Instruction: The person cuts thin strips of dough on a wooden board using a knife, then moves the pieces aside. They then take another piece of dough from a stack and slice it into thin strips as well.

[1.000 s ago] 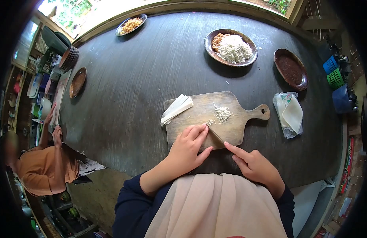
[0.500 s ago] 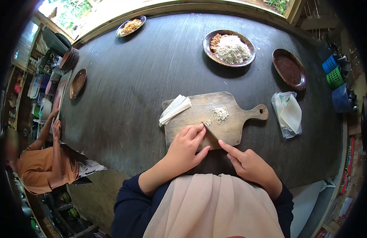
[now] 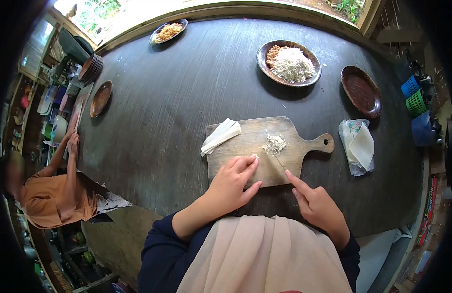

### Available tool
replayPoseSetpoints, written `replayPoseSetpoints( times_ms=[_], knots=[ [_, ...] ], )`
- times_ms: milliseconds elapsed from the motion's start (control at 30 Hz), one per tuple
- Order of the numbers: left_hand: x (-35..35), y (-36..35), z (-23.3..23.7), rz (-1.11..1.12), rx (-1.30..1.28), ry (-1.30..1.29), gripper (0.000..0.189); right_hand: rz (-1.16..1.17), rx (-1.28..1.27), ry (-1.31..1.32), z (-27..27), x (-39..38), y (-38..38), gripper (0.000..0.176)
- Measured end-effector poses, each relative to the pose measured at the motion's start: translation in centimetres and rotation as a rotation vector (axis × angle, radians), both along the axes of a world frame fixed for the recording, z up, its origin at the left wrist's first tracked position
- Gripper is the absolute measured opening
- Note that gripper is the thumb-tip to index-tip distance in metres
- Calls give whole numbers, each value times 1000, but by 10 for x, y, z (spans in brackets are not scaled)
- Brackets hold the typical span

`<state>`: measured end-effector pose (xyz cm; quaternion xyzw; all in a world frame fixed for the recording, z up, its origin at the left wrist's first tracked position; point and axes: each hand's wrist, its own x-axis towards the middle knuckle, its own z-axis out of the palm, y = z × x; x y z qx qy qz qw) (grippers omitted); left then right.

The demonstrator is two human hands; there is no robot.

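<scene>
One left hand (image 3: 233, 178) and one right hand (image 3: 318, 207) are making two! One knife (image 3: 279, 163) is showing, one cutting board (image 3: 238, 148) is lying here, four single dishes (image 3: 361, 92) are dotting one table (image 3: 187, 93), two carrying food (image 3: 294, 65), one packet (image 3: 359, 146) is resting, one co-worker (image 3: 60, 202) is featuring.

Occlusions and cut-offs: knife handle, white piece, frame edges.
Knife (image 3: 280, 162) handle covered by the right hand (image 3: 316, 202), blade thin and smeary; white piece (image 3: 256, 156) mostly under the left hand (image 3: 233, 178), only its tip showing, lower centre; co-worker's head (image 3: 13, 173) blurred at left, grip unclear; shelf items (image 3: 28, 100) at far left too small to name; red box (image 3: 427, 210) lettering at right unreadable; pale scarf (image 3: 255, 254) cut by bottom edge, window (image 3: 153, 14) by top.
</scene>
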<state>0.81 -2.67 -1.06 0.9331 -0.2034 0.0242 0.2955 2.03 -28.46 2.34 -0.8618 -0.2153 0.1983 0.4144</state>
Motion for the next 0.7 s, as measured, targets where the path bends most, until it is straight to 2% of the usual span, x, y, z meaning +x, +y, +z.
replayPoseSetpoints(
  times_ms=[200, 500, 633, 700],
  knots=[
    [0, 0, -1, 1, -7, -8, 54, 118, -8, 5, -2, -2, 1, 48],
    [-1, 0, -1, 3, 1, 2, 55, 27, 18, 94, -3, 3, 0, 49],
    [-1, 0, -2, 7, -7, -11, 55, 106, 10, 110, -2, 3, 2, 49],
    [-2, 0, -1, 7, -1, -1, 55, 41, 21, 103, -4, 2, 2, 49]
  ],
)
